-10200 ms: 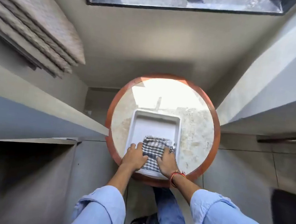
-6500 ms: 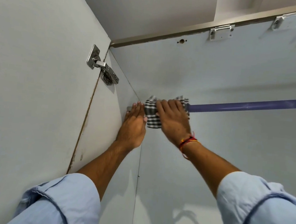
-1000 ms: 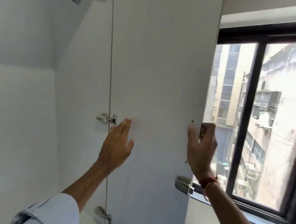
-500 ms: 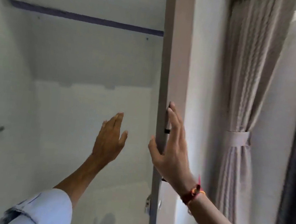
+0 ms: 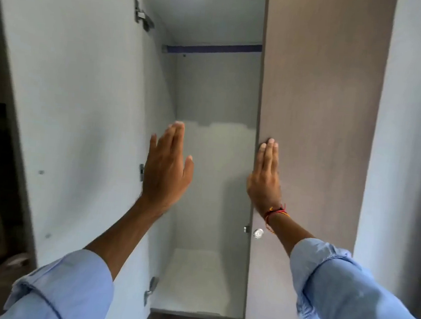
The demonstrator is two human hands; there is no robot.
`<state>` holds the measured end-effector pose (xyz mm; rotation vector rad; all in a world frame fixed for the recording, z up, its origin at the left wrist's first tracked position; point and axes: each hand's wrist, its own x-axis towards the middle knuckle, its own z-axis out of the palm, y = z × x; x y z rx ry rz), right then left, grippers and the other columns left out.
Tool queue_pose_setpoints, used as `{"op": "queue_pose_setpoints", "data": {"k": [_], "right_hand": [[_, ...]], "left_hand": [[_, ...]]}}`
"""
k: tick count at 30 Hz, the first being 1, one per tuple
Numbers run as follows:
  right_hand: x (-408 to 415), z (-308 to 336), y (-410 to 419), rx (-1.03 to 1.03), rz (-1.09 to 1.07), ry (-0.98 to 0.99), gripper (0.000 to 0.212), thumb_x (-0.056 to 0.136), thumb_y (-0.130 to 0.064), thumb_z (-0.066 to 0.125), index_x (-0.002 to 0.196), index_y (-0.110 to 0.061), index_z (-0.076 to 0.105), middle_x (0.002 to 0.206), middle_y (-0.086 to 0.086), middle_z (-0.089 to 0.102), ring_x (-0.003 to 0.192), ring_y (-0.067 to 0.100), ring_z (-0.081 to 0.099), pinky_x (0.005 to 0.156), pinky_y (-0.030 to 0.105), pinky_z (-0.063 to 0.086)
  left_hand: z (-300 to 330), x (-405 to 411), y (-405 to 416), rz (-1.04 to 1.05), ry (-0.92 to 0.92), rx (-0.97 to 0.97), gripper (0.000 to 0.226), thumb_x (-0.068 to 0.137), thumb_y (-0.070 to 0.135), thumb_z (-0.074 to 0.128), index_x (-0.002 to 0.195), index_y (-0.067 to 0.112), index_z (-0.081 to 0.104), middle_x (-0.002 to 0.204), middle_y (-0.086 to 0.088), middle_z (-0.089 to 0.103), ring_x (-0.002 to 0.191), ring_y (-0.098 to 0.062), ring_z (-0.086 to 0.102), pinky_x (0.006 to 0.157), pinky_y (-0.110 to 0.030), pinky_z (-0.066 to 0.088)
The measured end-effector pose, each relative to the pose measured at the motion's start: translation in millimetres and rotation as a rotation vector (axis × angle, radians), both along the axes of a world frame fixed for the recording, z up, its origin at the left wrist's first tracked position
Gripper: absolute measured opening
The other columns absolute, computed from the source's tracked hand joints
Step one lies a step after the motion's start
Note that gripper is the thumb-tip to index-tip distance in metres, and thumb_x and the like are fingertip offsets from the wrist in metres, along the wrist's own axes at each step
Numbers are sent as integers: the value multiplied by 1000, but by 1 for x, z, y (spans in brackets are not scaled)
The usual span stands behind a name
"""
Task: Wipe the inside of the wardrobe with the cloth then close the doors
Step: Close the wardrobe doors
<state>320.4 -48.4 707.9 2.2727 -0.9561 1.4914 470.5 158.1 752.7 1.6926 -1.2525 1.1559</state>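
Swung round from edge-on half a second ago, the tall grey-brown laminate right door (image 5: pixel 318 118) now shows its full outer face and lies nearly flush with the cabinet front. The right hand (image 5: pixel 266 180) rests flat on that face near its free edge, fingers straight and together, pushing rather than gripping. The left hand (image 5: pixel 167 170) is open too, palm forward, hanging in the gap in front of the interior and holding nothing; whether it touches the left door cannot be told. No cloth shows anywhere in view, so wiping looks finished and closing is the step in hand.

Outward from the hands, the pale white-lined left door (image 5: pixel 75 110) stands wide open, its inner face towards the camera, metal hinges (image 5: pixel 143 19) along its right side. Both doors run long axis vertical. Between them the empty wardrobe interior (image 5: pixel 217 103) is visible, a purple hanging rail (image 5: pixel 212 48) lying horizontally across its top. A round silver lock (image 5: pixel 258 233) sits below the right wrist.
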Motion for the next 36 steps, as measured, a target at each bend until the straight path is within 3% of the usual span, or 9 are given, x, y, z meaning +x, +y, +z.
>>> {"op": "queue_pose_setpoints", "data": {"k": [7, 10, 14, 16, 23, 28, 32, 34, 36], "right_hand": [[12, 3, 5, 81, -23, 55, 82, 77, 4, 45, 154, 14, 16, 163, 37, 12, 153, 53, 12, 127, 55, 20], [14, 6, 15, 123, 13, 66, 83, 76, -5, 35, 154, 14, 17, 164, 37, 11, 153, 53, 13, 126, 55, 22], [9, 15, 23, 184, 56, 88, 77, 82, 4, 40, 154, 14, 15, 165, 35, 6, 155, 50, 7, 129, 54, 16], [5, 21, 23, 225, 76, 96, 79, 85, 7, 46, 156, 11, 12, 167, 30, 2, 157, 44, 4, 130, 52, 14], [-12, 30, 11, 282, 134, 210, 74, 97, -1, 48, 160, 0, 10, 171, 19, -1, 159, 37, 3, 129, 50, 13], [-8, 39, -7, 335, 128, 314, 80, 91, 4, 47, 160, -1, 7, 171, 18, -6, 159, 35, 1, 130, 50, 15], [-4, 54, -13, 357, 102, 425, 82, 89, 9, 46, 161, -2, 7, 171, 19, -6, 159, 36, 4, 130, 49, 15], [-9, 58, -20, 319, 64, 465, 79, 91, 9, 44, 161, -3, 9, 171, 17, -4, 159, 35, 9, 129, 49, 17], [-14, 62, -24, 249, 28, 509, 76, 94, 7, 43, 161, -6, 11, 172, 14, -1, 159, 32, 14, 126, 52, 21]], "left_hand": [[73, 19, 127, 394, -165, -328, 78, 86, 18, 47, 156, 3, 16, 165, -17, 19, 154, -29, 16, 124, -55, 14], [93, 38, 168, 534, -81, -413, 80, 84, 15, 47, 155, 1, 14, 164, -21, 17, 154, -33, 16, 124, -59, 12], [85, 64, 180, 197, 391, -353, 87, 92, 23, 53, 156, 0, -2, 166, -20, 8, 154, -34, 14, 124, -51, 22], [74, 70, 175, 121, 473, -298, 83, 94, 18, 53, 156, 1, 0, 167, -17, 5, 155, -32, 10, 126, -43, 18], [69, 65, 164, -4, 452, -485, 81, 82, -1, 54, 156, 7, 21, 164, -11, 25, 149, -29, 22, 111, -38, 45], [52, 43, 145, -94, 236, -501, 77, 82, -5, 50, 154, 2, 25, 160, -14, 34, 142, -28, 32, 114, -28, 39], [44, 31, 115, -144, 25, -408, 61, 98, 4, 43, 155, 4, 22, 162, -8, 32, 135, -20, 41, 109, -23, 43], [40, 26, 91, -206, -61, -317, 57, 104, 12, 37, 157, 6, 17, 166, -7, 22, 145, -9, 30, 115, -17, 31], [37, 19, 64, -305, -93, -239, 56, 106, 15, 34, 158, 8, 12, 168, -7, 12, 152, -10, 19, 122, -25, 26]]}}
